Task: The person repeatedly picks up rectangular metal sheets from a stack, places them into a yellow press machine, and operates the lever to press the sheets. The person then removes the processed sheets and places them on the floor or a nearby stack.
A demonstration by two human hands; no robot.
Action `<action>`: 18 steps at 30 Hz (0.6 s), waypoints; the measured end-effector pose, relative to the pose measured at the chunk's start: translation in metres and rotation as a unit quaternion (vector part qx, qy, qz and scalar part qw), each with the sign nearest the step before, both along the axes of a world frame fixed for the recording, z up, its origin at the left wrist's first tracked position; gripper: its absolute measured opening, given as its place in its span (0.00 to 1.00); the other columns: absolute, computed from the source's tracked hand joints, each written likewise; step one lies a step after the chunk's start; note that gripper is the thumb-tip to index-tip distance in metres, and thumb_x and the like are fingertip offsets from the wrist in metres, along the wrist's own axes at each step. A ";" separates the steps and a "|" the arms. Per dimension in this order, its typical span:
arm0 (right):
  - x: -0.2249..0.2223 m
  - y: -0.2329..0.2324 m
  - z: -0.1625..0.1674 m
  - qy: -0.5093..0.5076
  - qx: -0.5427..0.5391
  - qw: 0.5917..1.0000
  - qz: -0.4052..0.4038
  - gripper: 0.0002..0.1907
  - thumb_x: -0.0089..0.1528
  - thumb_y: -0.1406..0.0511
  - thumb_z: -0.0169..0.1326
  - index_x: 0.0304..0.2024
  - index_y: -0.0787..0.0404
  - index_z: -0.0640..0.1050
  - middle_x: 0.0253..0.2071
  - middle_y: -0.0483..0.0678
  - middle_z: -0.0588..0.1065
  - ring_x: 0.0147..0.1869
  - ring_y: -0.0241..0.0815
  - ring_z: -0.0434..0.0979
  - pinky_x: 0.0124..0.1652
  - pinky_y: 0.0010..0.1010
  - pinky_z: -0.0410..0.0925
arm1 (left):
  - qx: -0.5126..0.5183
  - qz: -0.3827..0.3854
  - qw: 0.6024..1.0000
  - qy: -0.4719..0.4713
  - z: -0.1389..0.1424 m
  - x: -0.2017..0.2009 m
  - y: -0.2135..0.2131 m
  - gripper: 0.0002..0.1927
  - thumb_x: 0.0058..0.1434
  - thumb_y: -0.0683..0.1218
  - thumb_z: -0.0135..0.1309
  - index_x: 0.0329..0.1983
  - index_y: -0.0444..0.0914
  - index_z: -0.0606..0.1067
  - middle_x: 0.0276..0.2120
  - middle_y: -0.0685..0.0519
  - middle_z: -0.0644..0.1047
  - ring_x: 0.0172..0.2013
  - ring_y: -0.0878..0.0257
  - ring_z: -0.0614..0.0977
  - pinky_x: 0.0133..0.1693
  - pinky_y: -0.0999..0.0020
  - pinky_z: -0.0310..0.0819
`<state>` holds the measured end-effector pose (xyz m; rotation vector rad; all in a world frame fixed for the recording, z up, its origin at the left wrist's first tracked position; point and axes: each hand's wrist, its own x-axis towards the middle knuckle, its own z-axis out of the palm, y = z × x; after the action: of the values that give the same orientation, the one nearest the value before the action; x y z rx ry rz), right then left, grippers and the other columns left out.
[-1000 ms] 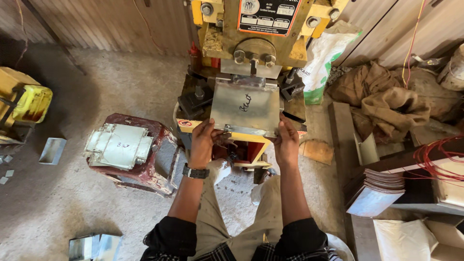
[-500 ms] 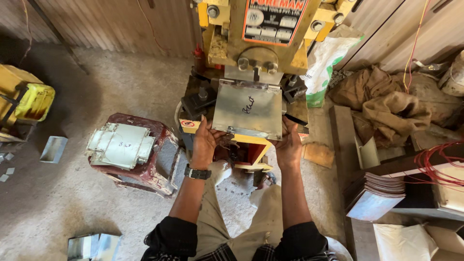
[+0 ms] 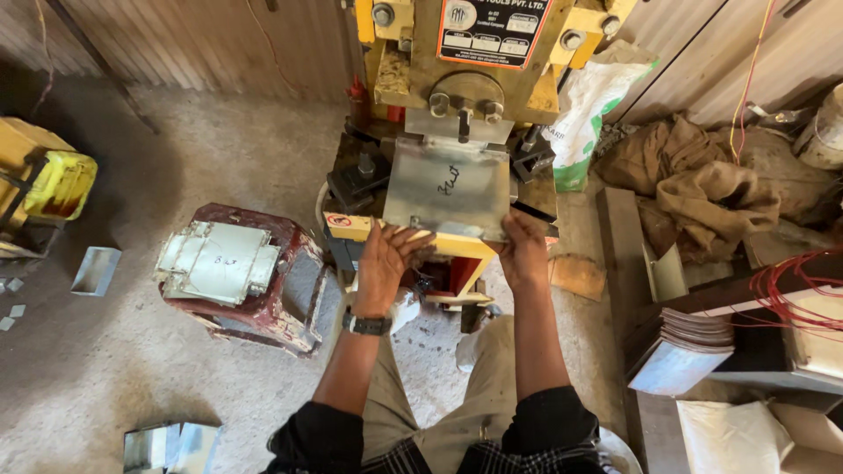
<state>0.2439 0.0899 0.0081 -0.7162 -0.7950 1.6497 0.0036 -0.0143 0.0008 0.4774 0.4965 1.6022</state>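
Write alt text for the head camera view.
Seen from above, a person's left hand and right hand hold the near edge of a flat metal sheet pushed into a yellow press machine. A red stool carrying a pale metal part stands to the left.

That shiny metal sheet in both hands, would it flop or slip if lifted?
The metal sheet probably stays stiff: it lies flat, held only at its near edge by the left hand and right hand. Its shiny face may be slippery, and its thin edges look sharp.

Left hand (image 3: 386,259) and right hand (image 3: 524,248) reach forward, fingers gripping.
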 end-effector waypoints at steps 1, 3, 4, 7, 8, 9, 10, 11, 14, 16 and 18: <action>0.000 0.003 -0.004 -0.012 0.031 0.999 0.002 0.15 0.72 0.67 0.48 0.56 0.72 0.75 0.49 0.54 0.79 0.48 0.46 0.82 0.46 0.39 0.79 | -0.008 0.002 1.000 0.009 -0.002 0.000 -0.001 0.32 0.76 0.67 0.35 0.57 0.34 0.67 0.57 0.37 0.75 0.60 0.44 0.79 0.57 0.52 0.73; 0.005 0.003 -0.013 -0.029 0.038 0.998 -0.035 0.13 0.71 0.70 0.49 0.55 0.72 0.76 0.47 0.54 0.79 0.46 0.45 0.82 0.43 0.39 0.79 | -0.034 0.006 0.999 0.024 -0.007 0.004 -0.012 0.33 0.74 0.66 0.34 0.60 0.34 0.66 0.59 0.38 0.75 0.60 0.46 0.79 0.60 0.53 0.72; 0.007 0.005 -0.015 -0.032 0.023 0.996 -0.074 0.12 0.69 0.71 0.49 0.53 0.71 0.76 0.46 0.53 0.79 0.44 0.45 0.82 0.41 0.40 0.80 | -0.042 0.008 0.999 0.033 -0.009 0.007 -0.018 0.34 0.73 0.67 0.34 0.63 0.34 0.66 0.59 0.38 0.75 0.59 0.47 0.79 0.59 0.53 0.73; 0.019 0.004 -0.017 -0.027 0.004 0.988 -0.155 0.11 0.68 0.71 0.49 0.51 0.69 0.77 0.43 0.52 0.80 0.42 0.45 0.82 0.39 0.39 0.80 | -0.070 0.005 0.996 0.057 -0.011 0.015 -0.028 0.37 0.71 0.67 0.33 0.68 0.34 0.64 0.60 0.39 0.76 0.57 0.48 0.79 0.58 0.52 0.75; 0.024 -0.001 -0.017 -0.027 -0.002 0.984 -0.176 0.12 0.68 0.71 0.48 0.51 0.68 0.78 0.42 0.52 0.80 0.41 0.45 0.82 0.38 0.38 0.80 | -0.090 -0.004 0.994 0.060 -0.013 0.018 -0.033 0.38 0.71 0.67 0.33 0.69 0.33 0.63 0.60 0.39 0.76 0.56 0.48 0.79 0.56 0.52 0.75; 0.026 -0.008 -0.019 -0.004 -0.006 0.979 -0.205 0.10 0.68 0.71 0.49 0.50 0.65 0.77 0.41 0.50 0.79 0.40 0.43 0.82 0.37 0.36 0.80 | -0.111 -0.014 0.992 0.062 -0.016 0.022 -0.039 0.39 0.70 0.67 0.33 0.70 0.33 0.62 0.60 0.39 0.76 0.55 0.48 0.80 0.55 0.53 0.75; 0.027 -0.016 -0.021 0.018 -0.009 0.972 -0.233 0.09 0.67 0.71 0.49 0.49 0.63 0.76 0.40 0.47 0.79 0.38 0.42 0.81 0.36 0.35 0.79 | -0.118 -0.011 0.990 0.072 -0.020 0.025 -0.043 0.38 0.70 0.67 0.33 0.69 0.33 0.62 0.60 0.39 0.76 0.55 0.48 0.80 0.55 0.53 0.75; 0.027 -0.025 -0.023 0.038 -0.011 0.964 -0.262 0.08 0.66 0.72 0.50 0.47 0.60 0.76 0.39 0.45 0.78 0.37 0.40 0.81 0.34 0.34 0.78 | -0.124 -0.009 0.989 0.081 -0.024 0.030 -0.046 0.38 0.71 0.66 0.34 0.69 0.33 0.62 0.60 0.39 0.76 0.55 0.48 0.80 0.55 0.53 0.76; 0.014 -0.051 -0.034 0.109 0.044 0.966 -0.230 0.05 0.69 0.74 0.52 0.47 0.64 0.76 0.40 0.50 0.77 0.37 0.37 0.77 0.33 0.25 0.72 | -0.148 -0.020 0.986 0.080 -0.039 0.040 -0.053 0.37 0.71 0.65 0.35 0.69 0.33 0.62 0.60 0.40 0.76 0.54 0.50 0.81 0.55 0.54 0.76; 0.004 -0.059 -0.035 0.127 0.027 0.981 -0.147 0.01 0.67 0.73 0.51 0.41 0.64 0.74 0.35 0.48 0.76 0.33 0.38 0.77 0.32 0.29 0.75 | -0.153 -0.029 0.984 0.083 -0.049 0.044 -0.056 0.37 0.70 0.65 0.36 0.68 0.32 0.63 0.59 0.40 0.77 0.54 0.51 0.82 0.55 0.54 0.76; -0.008 -0.065 -0.033 0.119 -0.003 0.988 -0.095 0.04 0.69 0.71 0.52 0.38 0.65 0.73 0.31 0.47 0.74 0.31 0.40 0.77 0.33 0.33 0.78 | -0.144 -0.035 0.984 0.098 -0.057 0.047 -0.059 0.37 0.70 0.65 0.37 0.67 0.31 0.64 0.58 0.41 0.78 0.54 0.51 0.82 0.55 0.54 0.77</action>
<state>0.2360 0.0246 -0.0247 -0.5667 -0.5341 1.5298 0.0502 -0.0736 -0.0564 0.4308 0.8384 1.3942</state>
